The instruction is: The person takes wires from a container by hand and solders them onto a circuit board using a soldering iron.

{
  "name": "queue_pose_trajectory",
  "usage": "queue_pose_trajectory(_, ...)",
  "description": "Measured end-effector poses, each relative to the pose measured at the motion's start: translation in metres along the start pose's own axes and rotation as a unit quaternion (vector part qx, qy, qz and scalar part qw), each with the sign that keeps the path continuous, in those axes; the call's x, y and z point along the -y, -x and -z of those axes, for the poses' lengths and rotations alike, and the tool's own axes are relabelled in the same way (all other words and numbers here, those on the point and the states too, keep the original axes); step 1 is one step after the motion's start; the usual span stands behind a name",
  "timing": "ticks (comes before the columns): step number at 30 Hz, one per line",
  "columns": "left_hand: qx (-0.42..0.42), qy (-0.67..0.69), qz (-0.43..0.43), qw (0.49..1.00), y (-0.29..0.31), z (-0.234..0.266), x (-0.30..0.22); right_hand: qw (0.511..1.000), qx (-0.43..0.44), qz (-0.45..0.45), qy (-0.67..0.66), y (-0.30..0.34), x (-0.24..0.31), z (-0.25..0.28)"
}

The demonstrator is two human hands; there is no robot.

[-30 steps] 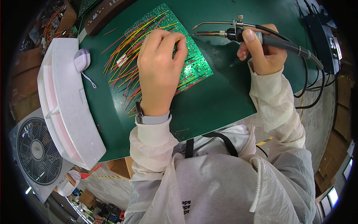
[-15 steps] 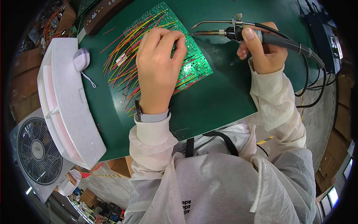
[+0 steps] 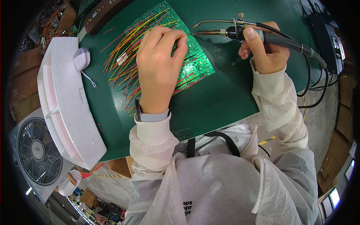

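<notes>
A green circuit board (image 3: 197,63) lies tilted on the green work surface, with many red, yellow and black wires (image 3: 123,47) fanning out over its left side. My left hand (image 3: 159,63) is above the board, thumb and forefinger pinched at its right edge on what looks like a thin wire, mostly hidden by the fingers. My right hand (image 3: 268,48) grips a soldering iron (image 3: 240,33) by its dark handle. A thin curved metal tube (image 3: 213,21) is clamped along the iron. The iron's tip points left, close to my left fingertips; whether they touch cannot be made out.
Left of the board stands a white foam tray (image 3: 69,101) with a lilac rounded case (image 3: 81,59) on it. A grey fan (image 3: 37,150) is beyond. A brown block (image 3: 105,15) lies at the back left. Black cables (image 3: 318,90) trail by a dark box (image 3: 324,41) at right.
The board and my left hand have shifted up very slightly. The soldering iron in my right hand stays at nearly the same place.
</notes>
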State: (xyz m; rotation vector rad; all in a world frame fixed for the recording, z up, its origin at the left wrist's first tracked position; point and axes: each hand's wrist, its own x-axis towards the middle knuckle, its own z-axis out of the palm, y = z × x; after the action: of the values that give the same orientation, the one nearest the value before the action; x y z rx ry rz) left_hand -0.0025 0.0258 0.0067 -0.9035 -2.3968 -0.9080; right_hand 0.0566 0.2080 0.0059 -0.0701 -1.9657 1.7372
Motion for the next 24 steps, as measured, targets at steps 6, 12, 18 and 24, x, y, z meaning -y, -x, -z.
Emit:
queue_pose_trajectory(6, -0.002, 0.011, 0.000, 1.000, -0.0003, -0.0007, -0.0001, 1.000, 0.011, 0.018, 0.004, 0.0013, -0.0009, 0.0009)
queue_pose_trajectory(12, -0.001, 0.037, 0.015, 0.999, -0.0015, -0.0006, 0.0000, 0.998, 0.038, 0.036, 0.024, 0.0020, 0.0009, 0.0029)
queue_pose_trajectory(18, 0.005, 0.030, 0.021, 0.999, -0.0032, -0.0012, -0.0020, 0.997, 0.032, 0.055, 0.033, 0.0044, -0.0048, 0.0058)
queue_pose_trajectory(24, 0.017, 0.002, 0.019, 1.000, -0.0032, 0.0017, -0.0031, 0.995, 0.040, 0.081, 0.050, 0.0050, -0.0046, 0.0056)
